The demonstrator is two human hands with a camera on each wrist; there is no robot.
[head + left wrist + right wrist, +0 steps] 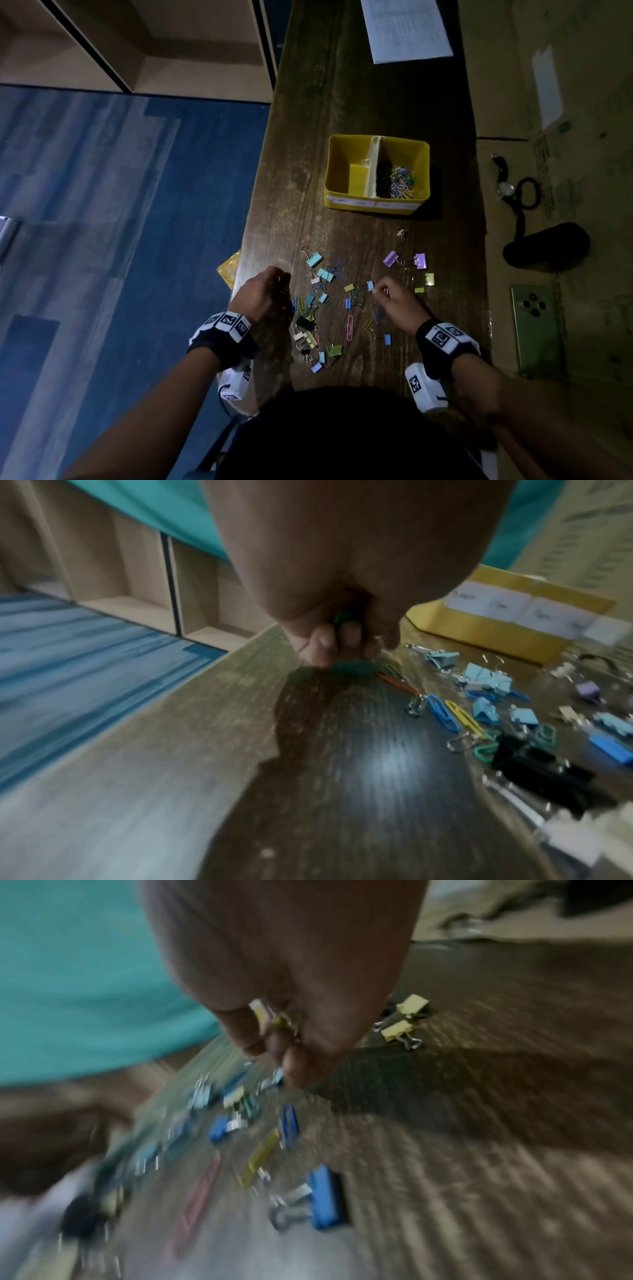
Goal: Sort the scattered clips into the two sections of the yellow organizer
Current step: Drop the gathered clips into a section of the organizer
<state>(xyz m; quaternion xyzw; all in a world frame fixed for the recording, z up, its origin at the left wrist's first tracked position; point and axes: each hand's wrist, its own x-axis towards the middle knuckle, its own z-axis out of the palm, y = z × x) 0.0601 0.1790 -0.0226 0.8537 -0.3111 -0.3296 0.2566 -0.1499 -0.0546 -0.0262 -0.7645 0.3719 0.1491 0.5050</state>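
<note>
Currently | yellow organizer [376, 204]: paper clips in right section | scattered clips [322, 301] nearer than organizer | left hand [262, 291] curled round green clip [342, 619] | right hand [399, 303] pinching small yellow clip [282, 1022]

The yellow organizer [376, 205] sat near the middle of the head view, with a pale wall splitting it in two. Its left part looked bare, and its right part held a small heap of colourful paper clips [400, 181]. Below it, binder clips and paper clips [322, 301] in blue, green, purple, yellow and black lay scattered on the table.
</note>
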